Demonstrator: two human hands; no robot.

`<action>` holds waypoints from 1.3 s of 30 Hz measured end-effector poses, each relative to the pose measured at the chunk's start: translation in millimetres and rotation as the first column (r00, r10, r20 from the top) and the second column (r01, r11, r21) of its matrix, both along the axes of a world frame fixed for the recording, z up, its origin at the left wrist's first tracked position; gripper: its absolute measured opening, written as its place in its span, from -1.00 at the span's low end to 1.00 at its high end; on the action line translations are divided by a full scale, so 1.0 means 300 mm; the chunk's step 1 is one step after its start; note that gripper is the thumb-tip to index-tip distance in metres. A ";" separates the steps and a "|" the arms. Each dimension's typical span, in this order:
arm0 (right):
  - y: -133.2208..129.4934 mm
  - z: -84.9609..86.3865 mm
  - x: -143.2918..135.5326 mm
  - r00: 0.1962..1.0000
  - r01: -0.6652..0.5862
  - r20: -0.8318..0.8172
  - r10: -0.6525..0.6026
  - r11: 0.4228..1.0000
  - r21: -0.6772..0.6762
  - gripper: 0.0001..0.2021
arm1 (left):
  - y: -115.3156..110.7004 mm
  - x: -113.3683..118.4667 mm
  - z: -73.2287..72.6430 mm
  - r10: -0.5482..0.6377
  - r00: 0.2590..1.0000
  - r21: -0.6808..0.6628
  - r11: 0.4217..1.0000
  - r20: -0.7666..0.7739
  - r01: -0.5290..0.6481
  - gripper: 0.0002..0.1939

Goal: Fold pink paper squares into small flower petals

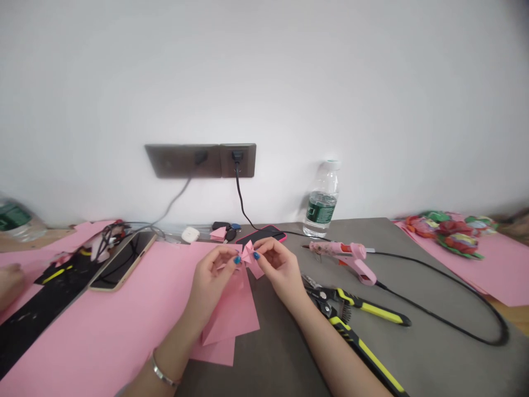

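Observation:
Between my two hands, just above the table, is a small folded piece of pink paper [248, 252] with pointed corners. The thumb and fingers of my left hand [217, 273] pinch its left side. My right hand [278, 267] pinches the right side, thumb toward me. Parts of the folds are hidden behind my fingertips. Below my left hand lie flat pink paper sheets [231, 314], overlapping each other. A phone with a pink edge [268, 234] lies just behind my hands, partly covered by them.
Right of my hands are a pink glue gun [341, 251] with a black cord, yellow-and-black pliers [355, 317] and a water bottle [321, 204]. Colourful paper flowers [454, 231] lie far right. A phone [124, 262] rests on pink sheets at left. Another person's hand [10, 284] shows at the left edge.

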State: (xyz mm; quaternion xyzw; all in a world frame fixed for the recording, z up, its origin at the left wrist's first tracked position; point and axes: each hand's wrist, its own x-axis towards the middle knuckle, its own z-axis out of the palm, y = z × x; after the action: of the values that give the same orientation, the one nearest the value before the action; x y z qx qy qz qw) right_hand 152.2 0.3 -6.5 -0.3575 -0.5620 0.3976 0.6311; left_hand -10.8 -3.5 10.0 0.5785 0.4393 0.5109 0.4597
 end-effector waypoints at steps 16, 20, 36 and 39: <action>-0.002 0.000 -0.009 0.995 -0.098 -0.019 0.097 0.993 -0.065 -0.80 | -0.011 -0.001 0.003 0.070 0.995 0.155 0.986 -0.065 -0.060 -0.90; -0.002 0.004 -0.007 0.995 -0.096 -0.006 0.096 0.993 -0.071 -0.78 | 0.000 0.000 -0.009 0.066 0.997 0.072 0.995 0.026 -0.068 -0.81; -0.010 0.024 0.002 0.978 -0.204 -0.052 0.202 0.978 -0.043 -0.82 | 0.005 -0.013 -0.005 -0.031 0.997 0.125 0.991 -0.076 0.041 -0.84; -0.012 0.027 0.003 0.979 -0.201 -0.032 0.200 0.979 -0.035 -0.82 | 0.003 -0.017 -0.002 -0.027 0.991 0.207 0.977 -0.128 0.053 -0.84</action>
State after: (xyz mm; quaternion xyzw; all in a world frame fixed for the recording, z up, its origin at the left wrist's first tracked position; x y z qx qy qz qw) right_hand 153.2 -3.2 1.5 -0.3052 -0.5785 0.4747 0.5889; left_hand -16.0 -2.7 9.3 0.6634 0.3988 0.5080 0.3779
